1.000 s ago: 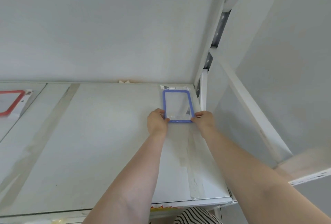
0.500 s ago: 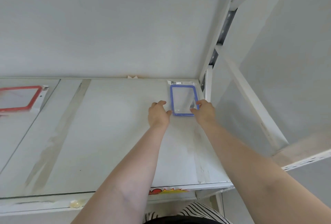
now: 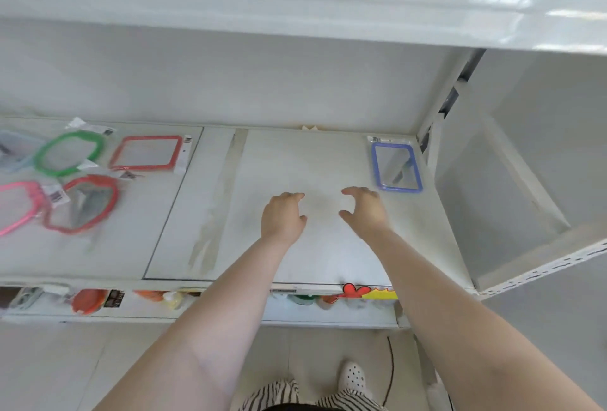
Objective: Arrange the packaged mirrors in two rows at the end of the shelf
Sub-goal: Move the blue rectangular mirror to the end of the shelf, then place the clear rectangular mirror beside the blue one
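A blue-framed packaged mirror (image 3: 395, 166) lies flat in the far right corner of the white shelf (image 3: 315, 253). My left hand (image 3: 283, 215) and my right hand (image 3: 364, 208) hover over the shelf's middle, both empty with fingers spread, a little in front and left of the blue mirror. At the left end lie several more packaged mirrors: a red rectangular one (image 3: 146, 153), a green rounded one (image 3: 68, 153), a red rounded one (image 3: 83, 203) and a pink one (image 3: 18, 205).
A white upright post and side panel (image 3: 437, 135) close the shelf on the right. Another shelf board (image 3: 295, 0) hangs overhead. Strips of tape (image 3: 218, 203) run across the surface. Small coloured goods (image 3: 88, 300) sit on the lower shelf.
Both hands let go of the blue mirror and drew back toward the shelf's middle, fingers opening. The view swung left and back, bringing the other mirrors into sight.
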`<state>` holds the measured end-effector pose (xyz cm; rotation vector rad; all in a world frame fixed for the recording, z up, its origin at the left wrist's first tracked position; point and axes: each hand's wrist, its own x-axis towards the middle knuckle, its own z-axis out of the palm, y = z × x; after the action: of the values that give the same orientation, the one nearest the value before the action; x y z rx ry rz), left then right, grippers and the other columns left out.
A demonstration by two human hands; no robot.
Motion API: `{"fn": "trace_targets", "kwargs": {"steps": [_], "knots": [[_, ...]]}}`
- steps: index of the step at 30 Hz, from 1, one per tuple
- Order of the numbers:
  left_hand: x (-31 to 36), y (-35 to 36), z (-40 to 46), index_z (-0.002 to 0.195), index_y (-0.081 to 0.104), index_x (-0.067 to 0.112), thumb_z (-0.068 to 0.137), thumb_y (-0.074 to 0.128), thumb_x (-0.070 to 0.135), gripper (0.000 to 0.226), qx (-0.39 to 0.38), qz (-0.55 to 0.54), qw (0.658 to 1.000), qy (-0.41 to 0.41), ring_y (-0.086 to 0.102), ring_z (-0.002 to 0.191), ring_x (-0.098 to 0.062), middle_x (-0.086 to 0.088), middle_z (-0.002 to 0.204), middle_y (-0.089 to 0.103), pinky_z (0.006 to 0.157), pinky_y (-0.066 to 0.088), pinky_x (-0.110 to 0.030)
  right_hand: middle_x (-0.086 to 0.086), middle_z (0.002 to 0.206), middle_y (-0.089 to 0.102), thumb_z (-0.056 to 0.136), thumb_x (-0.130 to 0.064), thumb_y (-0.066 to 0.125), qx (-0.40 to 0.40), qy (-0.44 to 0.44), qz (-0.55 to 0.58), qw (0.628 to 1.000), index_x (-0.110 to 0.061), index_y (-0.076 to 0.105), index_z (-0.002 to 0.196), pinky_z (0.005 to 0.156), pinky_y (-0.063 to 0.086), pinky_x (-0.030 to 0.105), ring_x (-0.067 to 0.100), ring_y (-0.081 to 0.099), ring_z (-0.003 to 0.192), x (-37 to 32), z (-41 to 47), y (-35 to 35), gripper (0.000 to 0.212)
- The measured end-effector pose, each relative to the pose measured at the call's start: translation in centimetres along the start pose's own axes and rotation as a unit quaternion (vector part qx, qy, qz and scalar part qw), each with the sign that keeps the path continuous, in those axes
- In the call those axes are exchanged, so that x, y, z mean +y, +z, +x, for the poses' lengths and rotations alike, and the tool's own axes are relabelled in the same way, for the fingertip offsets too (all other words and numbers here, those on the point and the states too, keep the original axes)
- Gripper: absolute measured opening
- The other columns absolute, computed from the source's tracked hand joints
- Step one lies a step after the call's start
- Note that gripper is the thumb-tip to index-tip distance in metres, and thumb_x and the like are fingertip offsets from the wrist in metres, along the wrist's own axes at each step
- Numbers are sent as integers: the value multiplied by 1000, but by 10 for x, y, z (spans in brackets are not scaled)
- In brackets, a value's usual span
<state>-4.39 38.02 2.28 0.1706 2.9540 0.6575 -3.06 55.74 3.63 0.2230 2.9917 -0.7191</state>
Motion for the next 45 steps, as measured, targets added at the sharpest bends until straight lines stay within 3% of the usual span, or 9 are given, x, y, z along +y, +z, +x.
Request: {"fn": "trace_targets", "kwargs": {"steps": [8, 13, 16, 20, 27, 33, 37, 45], "knots": [[-63, -31, -78, 141, 46, 22, 88, 57, 22, 54, 28, 18, 999, -15, 52, 122, -26, -5, 134, 57, 98, 43, -33, 3, 137, 52, 87, -20, 62, -21, -75, -49, 996, -21, 50, 136, 96, 42, 33, 23, 38, 133, -62, -56, 27, 50], [-111, -35, -155, 140, 46, 21, 88, 56, 22, 54, 42, 47, 994, -94, 52, 120, -28, -6, 130, 58, 95, 44, -34, -1, 142, 48, 90, -21, 59, -67, -128, -34, 989, -21, 47, 138, 88, 47, 34, 19, 34, 136, -104, -99, 59, 50], [-132, -38, -201, 133, 52, 20, 85, 57, 21, 49, 54, 42, 988, -141, 54, 115, -30, -7, 122, 61, 90, 47, -36, 1, 142, 47, 90, -21, 59, -95, -171, -28, 980, -21, 47, 139, 89, 48, 36, 21, 34, 136, -127, -130, 83, 51], [-162, -54, -244, 108, 63, 19, 78, 59, 13, 31, 85, 36, 981, -171, 61, 101, -31, -7, 105, 66, 72, 46, -33, 2, 141, 48, 89, -20, 59, -120, -207, -33, 970, -21, 46, 139, 93, 45, 36, 22, 35, 134, -160, -163, 108, 51], [-240, -88, -285, 103, 65, 24, 78, 61, 17, 27, 146, 31, 968, -200, 64, 97, -29, -3, 103, 69, 70, 43, -28, 4, 139, 49, 88, -14, 57, -123, -251, -49, 959, -20, 46, 139, 94, 45, 36, 23, 36, 133, -238, -187, 138, 53], [-333, -132, -306, 114, 63, 23, 80, 55, 15, 36, 148, 24, 970, -193, 62, 102, -30, -5, 108, 69, 70, 44, -30, 7, 137, 51, 87, -16, 59, -121, -247, -57, 960, -19, 48, 138, 98, 43, 38, 26, 36, 132, -327, -203, 187, 52], [-411, -170, -319, 125, 59, 27, 80, 60, 19, 46, 160, 29, 962, -220, 61, 109, -29, -5, 119, 67, 84, 51, -34, 6, 136, 51, 90, -17, 57, -119, -247, -57, 960, -21, 48, 138, 95, 44, 38, 25, 38, 132, -396, -214, 225, 49], [-500, -213, -312, 131, 55, 19, 85, 62, 20, 47, 171, 40, 962, -208, 60, 108, -29, -8, 119, 64, 81, 50, -34, 7, 133, 53, 86, -17, 61, -117, -245, -70, 960, -20, 49, 136, 94, 45, 38, 26, 40, 130, -483, -203, 266, 52]]}}
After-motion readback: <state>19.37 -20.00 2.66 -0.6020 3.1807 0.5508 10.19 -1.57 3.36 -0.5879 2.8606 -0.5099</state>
